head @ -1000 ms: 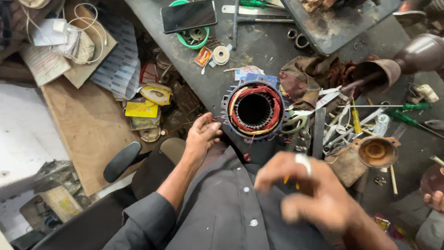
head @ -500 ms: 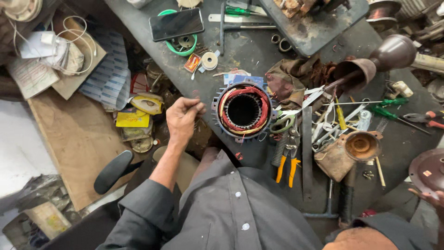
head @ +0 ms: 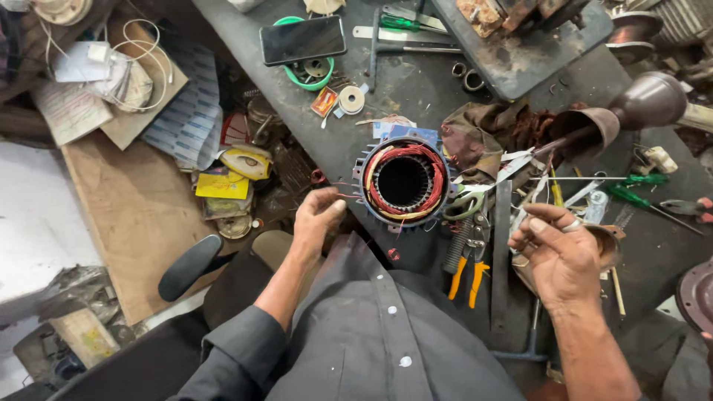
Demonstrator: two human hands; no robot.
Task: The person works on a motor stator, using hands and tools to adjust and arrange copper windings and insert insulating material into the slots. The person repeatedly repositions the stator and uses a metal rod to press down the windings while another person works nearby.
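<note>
Stator [head: 402, 183] is stood at frame centre, bore axis facing up – left hand [head: 316, 217] is curled loosely just lower left of it, nearer, gripping nothing visible; right hand [head: 558, 249] is pinched half-closed, well apart at right – contents can't be told.

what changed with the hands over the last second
The right hand, low near the shirt before, has moved out right over the tools by the pliers, holding nothing visible. The left hand stays at the left edge of the motor stator, which has not moved.
</note>
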